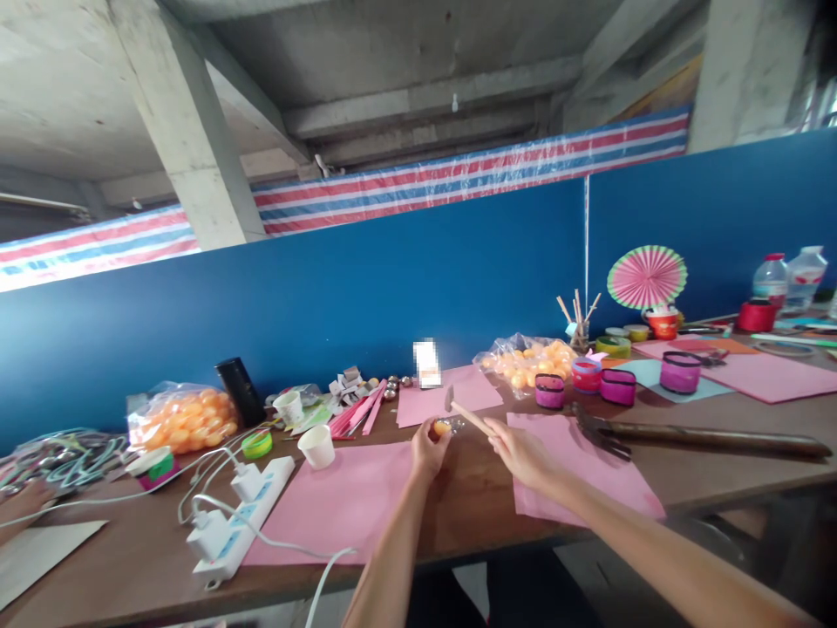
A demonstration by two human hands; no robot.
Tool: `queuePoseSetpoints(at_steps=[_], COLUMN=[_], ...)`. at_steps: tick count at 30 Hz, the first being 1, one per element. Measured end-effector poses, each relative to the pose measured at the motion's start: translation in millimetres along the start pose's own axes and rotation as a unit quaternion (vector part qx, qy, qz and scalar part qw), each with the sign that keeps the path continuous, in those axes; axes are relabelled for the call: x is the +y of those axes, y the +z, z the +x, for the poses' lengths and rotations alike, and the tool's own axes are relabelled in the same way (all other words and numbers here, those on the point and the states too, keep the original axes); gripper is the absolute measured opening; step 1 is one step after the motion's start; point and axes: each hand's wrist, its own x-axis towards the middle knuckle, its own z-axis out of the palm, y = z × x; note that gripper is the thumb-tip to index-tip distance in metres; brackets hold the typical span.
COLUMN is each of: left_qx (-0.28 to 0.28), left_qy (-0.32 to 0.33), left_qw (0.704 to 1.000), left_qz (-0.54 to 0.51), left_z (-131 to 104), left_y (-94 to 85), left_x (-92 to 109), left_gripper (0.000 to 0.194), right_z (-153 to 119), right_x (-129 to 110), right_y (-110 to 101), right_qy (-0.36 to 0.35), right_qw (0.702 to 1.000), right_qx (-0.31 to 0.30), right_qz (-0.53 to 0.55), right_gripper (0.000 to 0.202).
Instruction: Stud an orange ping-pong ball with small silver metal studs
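Observation:
My left hand (428, 449) is closed around a small orange ball (442, 427), low over the bare wood between two pink sheets. Just right of the ball lies something small and shiny that I cannot make out. My right hand (523, 452) grips the light wooden handle of a small hammer (476, 419). The hammer's head points up and left, above the ball and apart from it. A pink sheet (346, 497) lies to the left of my left hand, and another pink sheet (581, 475) lies partly under my right forearm.
A large claw hammer (706, 436) lies at the right. Pink tape rolls (618, 388) and bags of orange balls (187, 419) stand farther back. On the left are a white power strip (245, 519) with cords, a paper cup (317, 447) and another person's hand (26, 501).

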Motion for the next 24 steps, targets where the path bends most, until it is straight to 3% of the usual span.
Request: queuePoseSetpoints(at_steps=[8, 17, 24], left_qx=[0.002, -0.004, 0.001], left_qy=[-0.005, -0.001, 0.001], left_qw=[1.000, 1.000, 1.000], left_qz=[0.016, 0.013, -0.006], left_z=[-1, 1, 2], left_y=[-0.7, -0.4, -0.1], left_x=[0, 1, -3], left_gripper=[0.034, 0.035, 0.035], right_z=[0, -1, 2], right_x=[30, 61, 62], right_y=[-13, -19, -21], right_qy=[0.022, 0.051, 0.114], right_qw=[0.996, 0.986, 0.969], right_qx=[0.053, 0.051, 0.017], right_qz=[-0.070, -0.148, -0.219], right_gripper=[0.039, 0.043, 0.033])
